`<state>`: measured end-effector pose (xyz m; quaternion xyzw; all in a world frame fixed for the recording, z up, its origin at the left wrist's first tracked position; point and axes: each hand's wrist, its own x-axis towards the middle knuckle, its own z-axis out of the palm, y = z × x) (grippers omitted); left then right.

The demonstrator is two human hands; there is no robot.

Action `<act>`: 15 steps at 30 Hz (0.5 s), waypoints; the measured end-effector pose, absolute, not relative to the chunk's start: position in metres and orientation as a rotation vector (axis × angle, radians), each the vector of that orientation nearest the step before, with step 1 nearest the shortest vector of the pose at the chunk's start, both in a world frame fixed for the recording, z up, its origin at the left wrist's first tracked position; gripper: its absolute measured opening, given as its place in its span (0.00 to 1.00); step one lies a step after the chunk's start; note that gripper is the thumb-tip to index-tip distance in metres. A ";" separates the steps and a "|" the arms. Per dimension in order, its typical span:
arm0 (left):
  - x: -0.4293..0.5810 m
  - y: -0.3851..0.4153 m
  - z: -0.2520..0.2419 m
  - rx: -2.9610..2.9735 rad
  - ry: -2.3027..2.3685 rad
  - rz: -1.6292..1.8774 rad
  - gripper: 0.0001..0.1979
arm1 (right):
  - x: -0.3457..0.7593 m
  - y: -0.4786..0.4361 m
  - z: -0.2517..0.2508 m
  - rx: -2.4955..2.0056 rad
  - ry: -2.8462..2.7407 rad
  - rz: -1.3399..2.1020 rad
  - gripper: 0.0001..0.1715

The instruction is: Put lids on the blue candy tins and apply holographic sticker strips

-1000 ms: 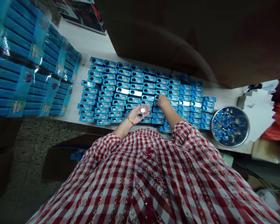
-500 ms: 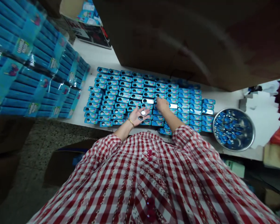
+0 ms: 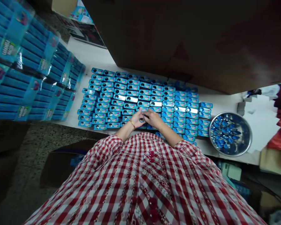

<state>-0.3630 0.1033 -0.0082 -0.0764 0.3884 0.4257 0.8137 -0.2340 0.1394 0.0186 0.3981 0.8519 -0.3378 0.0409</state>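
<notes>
My left hand [image 3: 135,120], with a gold bangle at the wrist, lies palm up over the near edge of the blue rectangular tins [image 3: 140,93]. The tins stand in tight rows on a white table [image 3: 89,53], most with a round hole in the lid. A small dark round disc [image 3: 142,119] shows in my left palm, partly hidden by the fingers. My right hand [image 3: 152,118] meets the left there, its fingertips at the disc. I cannot tell whether the right hand holds anything.
A steel bowl [image 3: 231,112] full of small blue pieces stands on the table to the right. Stacks of blue tubes in plastic wrap [image 3: 30,68] lie at the left. A large brown carton [image 3: 178,37] overhangs the far side of the table.
My right hand has moved left, off the tins and onto my left palm. My left hand has curled closer, and the white disc in it is now hidden.
</notes>
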 end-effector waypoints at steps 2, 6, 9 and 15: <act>-0.365 0.104 -0.008 -0.156 0.834 0.884 0.25 | -0.233 0.141 0.021 1.167 2.612 -1.077 0.22; -0.371 0.104 -0.010 -0.161 0.899 0.879 0.19 | -0.230 0.153 0.024 1.026 2.630 -1.143 0.21; -0.375 0.108 -0.010 -0.197 0.912 0.922 0.16 | -0.227 0.171 0.018 1.277 2.643 -1.202 0.18; -0.382 0.114 -0.007 -0.277 0.950 1.000 0.14 | -0.230 0.215 0.000 1.842 2.305 -0.871 0.14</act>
